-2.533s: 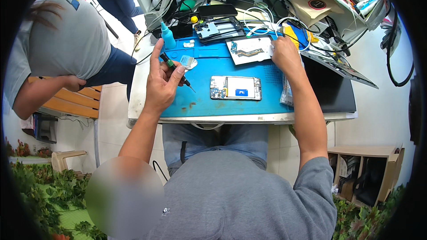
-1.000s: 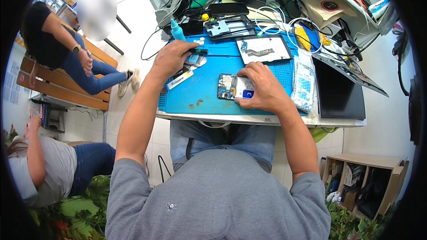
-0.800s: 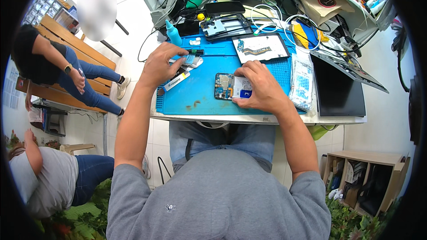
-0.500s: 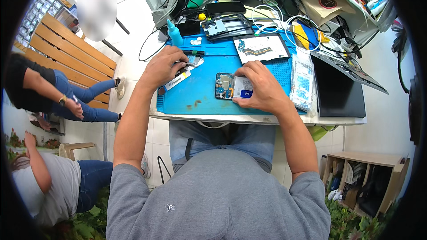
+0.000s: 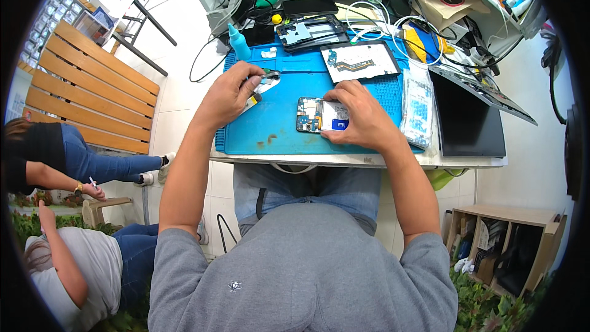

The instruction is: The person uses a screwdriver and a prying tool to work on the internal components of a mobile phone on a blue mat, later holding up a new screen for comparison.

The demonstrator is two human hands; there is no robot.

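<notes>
Phone: opened up, lying flat on the blue mat (image 5: 252,129), long side across; phone (image 5: 310,115) has a dark rim, a bare circuit board with a pale shield plate at its left end, orange strips beside it, then a whitish battery bearing a blue square.
Phone's right end: hidden under the fingers.
Right hand (image 5: 364,118): gripping the phone, thumb on the near long edge, fingers over the far one.
Left hand (image 5: 230,93): low over small parts (image 5: 270,80) near the mat's left side, thumb and forefinger almost together; whether they pinch anything, I cannot tell.
Box (image 5: 251,102): white and yellow, partly under the left hand, more covered than half a second ago.
Phone's place: much the same on the mat as half a second ago, grip unchanged.
Against 2.5 seconds ago: the right hand was then at the back of the bench, the phone untouched; the left hand held a screwdriver raised.
Bystander in black (image 5: 37,147): lower at the left than half a second ago.
</notes>
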